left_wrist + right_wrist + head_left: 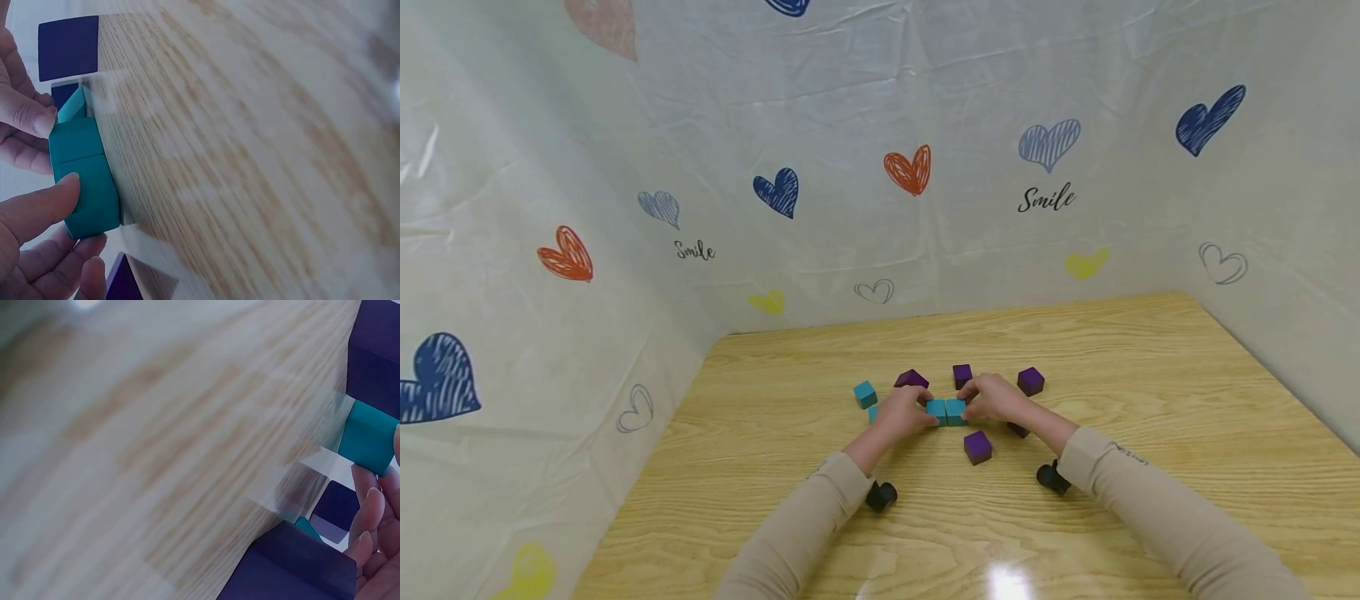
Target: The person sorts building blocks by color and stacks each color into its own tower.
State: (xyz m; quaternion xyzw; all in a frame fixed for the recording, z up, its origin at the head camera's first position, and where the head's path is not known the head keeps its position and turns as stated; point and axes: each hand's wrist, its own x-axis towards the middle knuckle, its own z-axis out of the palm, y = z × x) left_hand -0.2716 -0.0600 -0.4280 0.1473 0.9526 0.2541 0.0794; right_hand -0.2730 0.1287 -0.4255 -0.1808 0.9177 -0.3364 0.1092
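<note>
Beige sleeves [1157, 500] spanned the counter [1150, 375]: left hand [901, 412] pinched one teal block [936, 413], right hand [997, 398] its teal neighbour [955, 412], the pair (snug, side by side!) lying lengthwise between both hands.

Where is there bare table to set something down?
Bare table: left of the leftmost blue block, right of the rightmost purple block, between the sleeves. Crowded: the middle, where left hand and right hand hold two blue blocks, purple blocks nearby.

Site: screened-off booth; building type cannot be told. Pale sheeting [835, 117], printed with hearts [908, 173] and "Smile" lettering [1047, 198], bounds the wood-grain tabletop [1150, 375] at back and both sides.
</note>
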